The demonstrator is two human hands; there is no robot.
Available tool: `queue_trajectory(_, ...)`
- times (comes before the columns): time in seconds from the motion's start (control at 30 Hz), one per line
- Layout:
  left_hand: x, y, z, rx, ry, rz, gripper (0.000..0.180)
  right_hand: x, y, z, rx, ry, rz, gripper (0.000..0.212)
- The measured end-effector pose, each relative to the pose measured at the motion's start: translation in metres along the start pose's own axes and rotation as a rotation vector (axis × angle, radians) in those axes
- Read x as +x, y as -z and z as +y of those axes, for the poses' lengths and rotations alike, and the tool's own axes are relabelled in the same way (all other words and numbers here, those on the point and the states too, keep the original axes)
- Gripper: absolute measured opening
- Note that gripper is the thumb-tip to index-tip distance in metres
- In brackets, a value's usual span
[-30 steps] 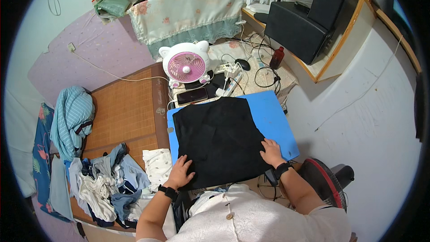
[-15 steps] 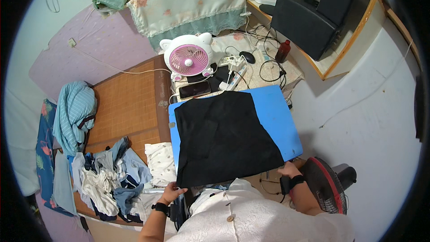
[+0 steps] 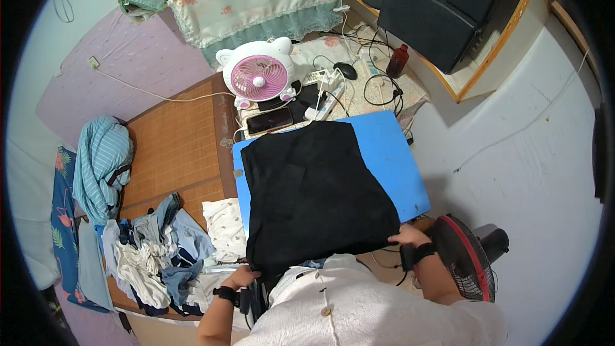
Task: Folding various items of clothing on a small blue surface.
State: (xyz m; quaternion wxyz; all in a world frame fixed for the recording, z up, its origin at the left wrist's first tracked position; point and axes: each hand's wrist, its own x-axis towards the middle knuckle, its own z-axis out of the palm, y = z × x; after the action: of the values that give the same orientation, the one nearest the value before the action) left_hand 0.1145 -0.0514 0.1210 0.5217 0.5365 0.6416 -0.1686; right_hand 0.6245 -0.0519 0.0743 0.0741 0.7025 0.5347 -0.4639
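Observation:
A black cloth garment (image 3: pixel 317 192) lies spread over a blue tabletop (image 3: pixel 392 160) in front of me, its near edge hanging at the front of the table. My left hand (image 3: pixel 243 277) is closed on the near left corner, thumb and fingers pinching the fabric. At the near right corner, my right hand (image 3: pixel 411 236) has its fingertips closed on the hem. Both wrists wear black bands. The garment's exact kind is not clear; it is wider at the near end and has a faint patch or crease near its middle.
A heap of clothes (image 3: pixel 154 256) and a folded white patterned cloth (image 3: pixel 224 229) lie on the bed mat (image 3: pixel 173 147) at left. Beyond the table are a pink-white fan (image 3: pixel 259 78), a phone (image 3: pixel 270 121) and cables. A black floor fan (image 3: pixel 458 259) stands close to my right arm.
The whole view has shifted slightly. Both hands keep hold of the black garment's near corners, and its near edge has come a little closer to me.

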Motion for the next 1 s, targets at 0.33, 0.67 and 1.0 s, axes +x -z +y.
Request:
queue_trajectory(0.33, 0.016, 0.078, -0.008, -1.522, -0.353, -0.249, 0.023, -0.008, 0.084, -0.087, 1.289, 0.26, -0.108, 0.026)
queue_trajectory(0.67, 0.06, 0.074, -0.001, -0.762, -0.428, 0.694, 0.047, 0.041, 0.054, -0.075, 0.696, 0.3, 0.507, 0.032)
queue_trajectory(1.0, 0.017, 0.067, 0.063, 0.515, -0.803, 0.872, 0.06, 0.001, 0.049, -0.137, -0.339, 0.762, 0.542, 0.043)
